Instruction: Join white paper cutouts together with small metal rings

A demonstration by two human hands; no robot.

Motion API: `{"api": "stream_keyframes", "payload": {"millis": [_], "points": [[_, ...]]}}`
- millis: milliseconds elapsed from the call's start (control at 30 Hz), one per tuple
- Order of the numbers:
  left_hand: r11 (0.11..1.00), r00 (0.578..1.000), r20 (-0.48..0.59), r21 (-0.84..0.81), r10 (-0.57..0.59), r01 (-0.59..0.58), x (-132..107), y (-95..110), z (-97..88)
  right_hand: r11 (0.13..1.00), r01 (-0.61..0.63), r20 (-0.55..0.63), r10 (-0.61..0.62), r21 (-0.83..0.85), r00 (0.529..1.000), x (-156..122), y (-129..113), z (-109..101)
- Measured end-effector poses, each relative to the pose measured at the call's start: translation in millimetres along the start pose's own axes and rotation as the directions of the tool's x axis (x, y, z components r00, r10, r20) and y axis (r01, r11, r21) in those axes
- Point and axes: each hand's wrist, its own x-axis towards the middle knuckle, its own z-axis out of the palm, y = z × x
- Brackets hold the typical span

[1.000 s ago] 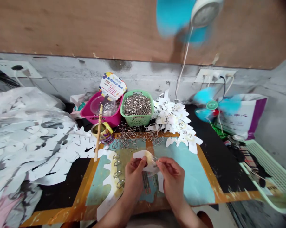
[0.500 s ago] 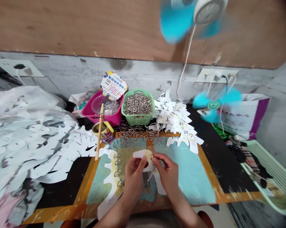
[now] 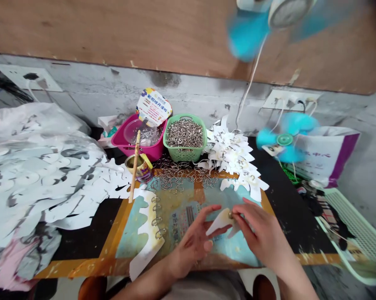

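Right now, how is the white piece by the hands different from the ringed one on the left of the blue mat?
The held piece is up off the table, tilted, in the right hand; the lying piece rests on the blue mat. The lying piece shows several metal rings along one edge; the held piece shows just a bit of metal. Both are white with yellowish patches.

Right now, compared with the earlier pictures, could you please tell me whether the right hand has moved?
Yes, the right hand has moved to the right, judged against the green basket.
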Motion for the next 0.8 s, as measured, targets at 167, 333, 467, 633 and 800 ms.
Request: {"api": "stream_keyframes", "payload": {"millis": [167, 333, 467, 633, 800], "points": [[0.694, 0.971, -0.228, 0.687, -0.078, 0.217, -18, -11, -26.6, 0.977, 0.184, 0.353, -0.135, -0.109, 0.926, 17, 25, 56], [0.146, 0.963, -0.236, 0.965, 0.134, 0.216, -11, -14, -59.5, 0.964, 0.257, 0.324, -0.22, -0.074, 0.92, 15, 42, 103], [0.092, 0.998, -0.002, 0.996, 0.067, -0.004, 12, -23, -74.8, 0.983, 0.17, 0.311, -0.141, -0.068, 0.94, 9, 46, 106], [0.07, 0.997, -0.011, 0.998, 0.075, 0.006, 18, -38, -78.7, 0.969, 0.23, 0.231, -0.203, -0.093, 0.951, -5, 50, 116], [0.028, 0.997, -0.003, 1.0, 0.075, 0.001, 13, -36, -74.2, 0.948, 0.298, 0.134, -0.282, -0.116, 0.95, -25, 50, 124]]}}
